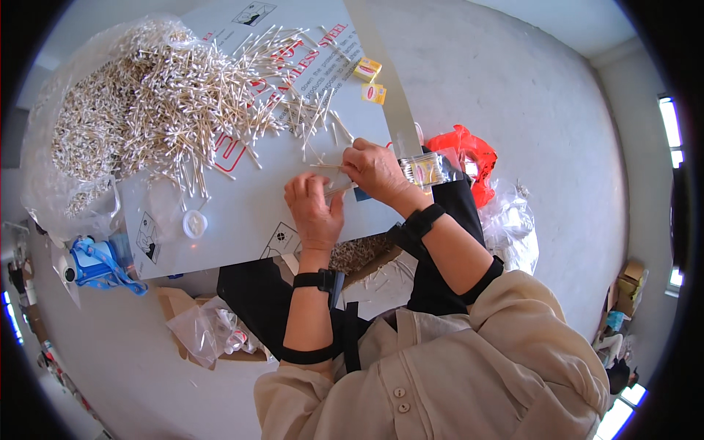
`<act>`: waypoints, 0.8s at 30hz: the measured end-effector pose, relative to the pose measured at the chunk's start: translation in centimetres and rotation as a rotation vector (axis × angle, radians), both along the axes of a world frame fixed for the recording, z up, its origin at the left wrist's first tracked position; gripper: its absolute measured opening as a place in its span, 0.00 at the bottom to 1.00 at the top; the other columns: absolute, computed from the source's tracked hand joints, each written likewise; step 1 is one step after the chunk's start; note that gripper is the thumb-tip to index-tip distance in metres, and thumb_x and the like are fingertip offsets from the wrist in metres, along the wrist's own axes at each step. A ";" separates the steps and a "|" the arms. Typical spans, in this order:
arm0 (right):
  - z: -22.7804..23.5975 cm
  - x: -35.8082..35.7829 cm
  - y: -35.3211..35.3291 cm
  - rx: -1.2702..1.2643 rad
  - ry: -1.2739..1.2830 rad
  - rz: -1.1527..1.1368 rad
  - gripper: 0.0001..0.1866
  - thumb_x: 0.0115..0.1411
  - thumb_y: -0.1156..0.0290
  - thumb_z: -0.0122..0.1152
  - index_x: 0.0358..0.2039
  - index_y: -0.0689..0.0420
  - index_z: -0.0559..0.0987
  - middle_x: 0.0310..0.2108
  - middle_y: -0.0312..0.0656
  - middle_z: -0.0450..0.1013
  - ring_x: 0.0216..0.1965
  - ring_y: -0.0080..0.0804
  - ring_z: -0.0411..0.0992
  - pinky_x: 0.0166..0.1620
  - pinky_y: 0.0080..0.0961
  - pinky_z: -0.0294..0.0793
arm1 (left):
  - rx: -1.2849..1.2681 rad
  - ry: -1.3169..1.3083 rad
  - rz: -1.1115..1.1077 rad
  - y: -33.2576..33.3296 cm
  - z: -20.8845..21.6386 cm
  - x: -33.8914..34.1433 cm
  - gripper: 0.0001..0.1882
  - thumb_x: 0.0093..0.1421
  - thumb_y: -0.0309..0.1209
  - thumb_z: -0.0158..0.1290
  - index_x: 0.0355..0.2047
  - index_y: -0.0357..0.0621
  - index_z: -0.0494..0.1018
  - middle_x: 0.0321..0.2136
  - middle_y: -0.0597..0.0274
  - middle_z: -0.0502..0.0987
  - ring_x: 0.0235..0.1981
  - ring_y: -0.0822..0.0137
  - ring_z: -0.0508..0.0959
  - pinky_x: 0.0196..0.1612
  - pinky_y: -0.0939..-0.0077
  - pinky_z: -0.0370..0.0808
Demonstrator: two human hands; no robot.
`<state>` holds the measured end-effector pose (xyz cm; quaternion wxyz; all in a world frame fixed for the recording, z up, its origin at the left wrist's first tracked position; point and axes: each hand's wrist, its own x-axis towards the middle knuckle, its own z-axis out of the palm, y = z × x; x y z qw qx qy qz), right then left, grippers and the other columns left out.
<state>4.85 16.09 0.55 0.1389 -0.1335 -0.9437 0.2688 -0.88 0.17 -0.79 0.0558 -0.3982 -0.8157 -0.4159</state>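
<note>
My right hand (374,170) is closed in a pinch, with cotton swabs (324,166) sticking out to the left of its fingertips. Just beside it, my left hand (315,211) curls its fingers round a small transparent plastic packet (339,189); its exact shape is partly hidden by the fingers. Beyond both hands, a large heap of loose cotton swabs (176,95) spills out of a big transparent bag (37,154) across the film-covered tabletop (242,235). To the right of my right wrist lie filled packs of swabs (427,170) in transparent wrapping.
Two small yellow boxes (368,70) sit near the table's far right edge. A round white lid (194,224) lies at left, near a blue-strapped bottle (95,264). Red (469,154) and transparent bags (510,224) stand at right. Below is an open carton (180,323).
</note>
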 end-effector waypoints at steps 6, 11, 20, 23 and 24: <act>0.8 -0.2 0.7 -0.157 -0.053 0.161 0.03 0.52 0.74 0.63 0.28 0.57 0.77 0.30 0.43 0.72 0.32 0.47 0.74 0.36 0.39 0.74 | 0.081 -0.038 0.124 -0.5 -0.2 -0.2 0.21 0.44 0.26 0.59 0.41 0.41 0.70 0.45 0.52 0.70 0.50 0.48 0.67 0.56 0.54 0.63; 0.1 -0.8 0.9 -0.094 0.172 0.040 0.03 0.51 0.77 0.62 0.28 0.57 0.77 0.32 0.44 0.72 0.35 0.47 0.74 0.38 0.38 0.74 | 0.052 0.022 0.126 0.1 -0.1 -0.2 0.26 0.43 0.25 0.53 0.46 0.38 0.70 0.49 0.51 0.69 0.53 0.47 0.66 0.59 0.54 0.61; 0.4 -0.2 0.4 -0.187 -0.099 0.150 0.06 0.50 0.76 0.63 0.31 0.57 0.78 0.32 0.42 0.72 0.35 0.46 0.74 0.39 0.37 0.74 | 0.084 -0.012 0.186 -0.3 -1.4 -0.5 0.23 0.42 0.23 0.51 0.43 0.37 0.71 0.47 0.50 0.70 0.53 0.47 0.67 0.57 0.52 0.62; 1.1 -1.9 -0.5 -0.295 0.000 0.097 0.04 0.51 0.75 0.64 0.29 0.56 0.78 0.32 0.42 0.72 0.35 0.46 0.74 0.37 0.37 0.74 | 0.076 0.001 0.185 -0.3 -1.2 -0.5 0.20 0.43 0.23 0.52 0.41 0.37 0.72 0.47 0.50 0.71 0.52 0.47 0.67 0.57 0.52 0.63; 0.7 -2.4 -0.4 -0.193 0.023 0.180 0.05 0.51 0.75 0.64 0.30 0.55 0.78 0.33 0.42 0.72 0.35 0.46 0.74 0.38 0.37 0.75 | 0.076 0.000 0.182 -0.1 -1.1 -0.4 0.20 0.43 0.23 0.52 0.41 0.37 0.72 0.47 0.50 0.71 0.52 0.47 0.67 0.57 0.52 0.63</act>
